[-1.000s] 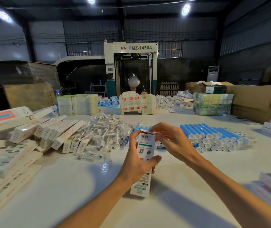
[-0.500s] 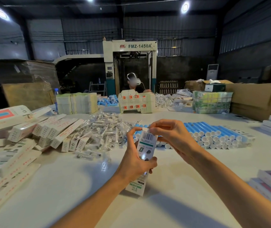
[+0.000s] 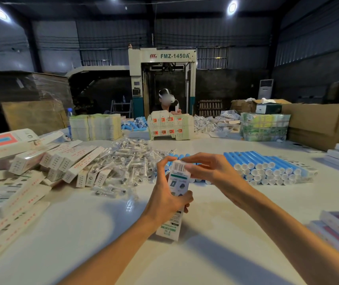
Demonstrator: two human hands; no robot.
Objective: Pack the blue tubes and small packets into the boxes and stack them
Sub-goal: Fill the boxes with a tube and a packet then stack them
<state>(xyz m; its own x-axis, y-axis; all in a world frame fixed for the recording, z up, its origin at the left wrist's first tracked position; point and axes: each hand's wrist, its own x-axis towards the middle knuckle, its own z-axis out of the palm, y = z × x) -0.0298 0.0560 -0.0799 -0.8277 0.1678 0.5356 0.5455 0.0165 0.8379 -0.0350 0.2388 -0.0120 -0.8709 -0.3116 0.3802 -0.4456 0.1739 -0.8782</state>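
My left hand (image 3: 165, 199) grips a long white box (image 3: 178, 179) with green print and a barcode, held upright over the white table (image 3: 94, 233). My right hand (image 3: 209, 170) pinches the flap at the box's top end. Behind the hands lies a row of blue tubes (image 3: 267, 167) with white caps, stacked on their sides. A heap of small clear packets (image 3: 123, 163) spreads to the left of the tubes. What is inside the box is hidden.
Filled white boxes (image 3: 20, 182) are piled along the left edge, and more boxes (image 3: 337, 225) are stacked at the right. Flat cartons (image 3: 170, 128), paper stacks (image 3: 94, 127) and a seated person (image 3: 166, 101) are across the table. Brown cardboard cases (image 3: 316, 124) stand at the far right.
The box stays upright in my left hand; my right fingers have shifted slightly over the top flap. The view has tilted up a little.
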